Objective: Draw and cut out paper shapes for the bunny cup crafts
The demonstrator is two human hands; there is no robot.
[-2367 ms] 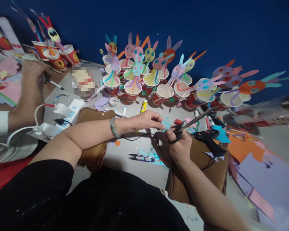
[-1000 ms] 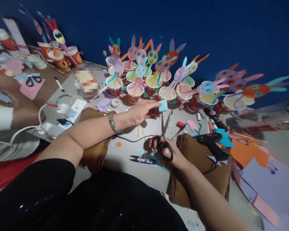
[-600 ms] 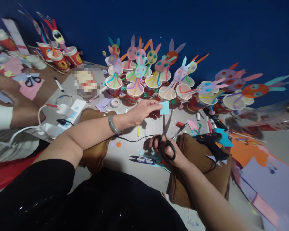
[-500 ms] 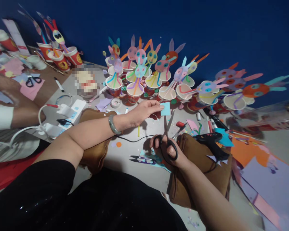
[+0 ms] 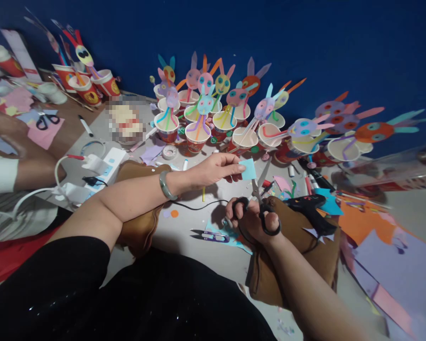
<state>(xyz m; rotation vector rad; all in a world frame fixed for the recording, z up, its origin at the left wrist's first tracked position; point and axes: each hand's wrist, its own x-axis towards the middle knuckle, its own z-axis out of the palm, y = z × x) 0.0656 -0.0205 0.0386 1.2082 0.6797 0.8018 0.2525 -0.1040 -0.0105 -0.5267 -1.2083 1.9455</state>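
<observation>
My left hand (image 5: 222, 169), a bangle on its wrist, pinches a small square of light blue paper (image 5: 247, 169) between thumb and fingers. My right hand (image 5: 253, 219) has its fingers through the handles of black-handled scissors (image 5: 257, 193). The scissor blades are spread and point up, with the paper close by their tips; whether they touch I cannot tell. Below, a pair of thread snips (image 5: 209, 236) lies on light blue paper scraps. Small purple and orange paper discs (image 5: 174, 214) rest on the table to the left.
Paper cups (image 5: 198, 135) with paper animal heads line the blue wall. A black glue gun (image 5: 314, 208) lies over a brown cushion (image 5: 298, 255) at right. White power strips (image 5: 110, 166) and cords are at left, beside another person's arm (image 5: 39, 166). Coloured paper sheets (image 5: 404, 270) lie far right.
The paper has shifted slightly right and down and tilted in my left hand. My right hand has turned and moved right, and the scissor handles and blades are spread wider.
</observation>
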